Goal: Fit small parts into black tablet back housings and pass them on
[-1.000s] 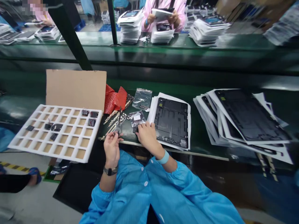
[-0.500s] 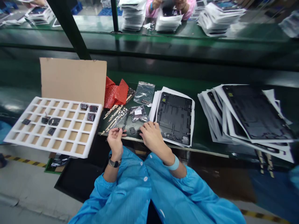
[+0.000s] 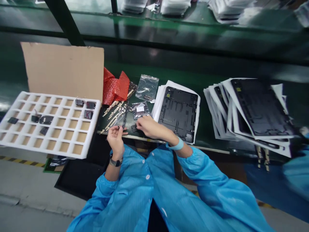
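My left hand (image 3: 116, 138) is at the table's front edge, thumb and fingers pinched on a small dark part (image 3: 118, 128) too tiny to name. Beside it lies a thin, dark, pen-like tool (image 3: 124, 120). My right hand (image 3: 147, 126) is low over the table, fingers curled together and fingertips hidden, so what they grip, if anything, does not show. Close to those fingertips rests a small black square part (image 3: 134, 128). Just beyond is a clear bag of small parts with a white label (image 3: 140, 109). Several thin metallic strips (image 3: 113, 116) are spread left of the tool.
A white foam tray (image 3: 93, 132) with a raised cardboard flap (image 3: 65, 72) sits left. Red bubble wrap (image 3: 117, 85) and a clear bag (image 3: 147, 86) lie behind the strips. A black tablet housing (image 3: 180, 112) rests on white sheets; more housings (image 3: 262, 106) are stacked right.
The view has tilted down and shifted. My right hand has drawn left, towards the small black square part, and its fingers have curled in. My left hand keeps its pinch.
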Available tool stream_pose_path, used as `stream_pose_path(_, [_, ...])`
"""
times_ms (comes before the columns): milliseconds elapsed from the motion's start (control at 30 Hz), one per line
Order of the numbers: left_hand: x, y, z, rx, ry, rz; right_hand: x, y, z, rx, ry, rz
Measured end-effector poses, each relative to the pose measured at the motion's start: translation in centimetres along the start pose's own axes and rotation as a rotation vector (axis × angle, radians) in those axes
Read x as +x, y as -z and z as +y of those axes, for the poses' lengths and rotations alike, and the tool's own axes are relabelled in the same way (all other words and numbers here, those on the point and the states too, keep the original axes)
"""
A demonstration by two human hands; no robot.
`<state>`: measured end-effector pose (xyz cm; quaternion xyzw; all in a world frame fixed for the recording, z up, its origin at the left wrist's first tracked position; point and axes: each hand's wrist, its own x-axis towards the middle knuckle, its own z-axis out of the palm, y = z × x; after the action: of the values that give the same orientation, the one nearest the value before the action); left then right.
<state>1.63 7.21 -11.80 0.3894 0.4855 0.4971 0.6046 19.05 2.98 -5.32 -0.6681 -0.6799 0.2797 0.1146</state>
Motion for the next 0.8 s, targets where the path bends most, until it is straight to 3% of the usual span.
stream_pose_path(133, [0.1,0.1,0.6,-0.066,0.053,-0.026,-0.8,2.0,1.0,0.773,0.03,0.136])
stream_pose_path(233, [0.1,0.0,1.7,-0.122,0.072,-0.042,-1.4,2.1,1.0,1.01,0.04,0.143])
stream_pose_path(533, [-1.4,-2.1,5.5,-0.158,-0.001,-0.102,-3.5,1.9,-2.0,1.008,-0.03,0.217])
stream_pose_path(800, [-2.2,-3.6,6.8,-0.2,-0.025,-0.169,-5.2,3.2,-2.9,0.972,-0.012,0.3])
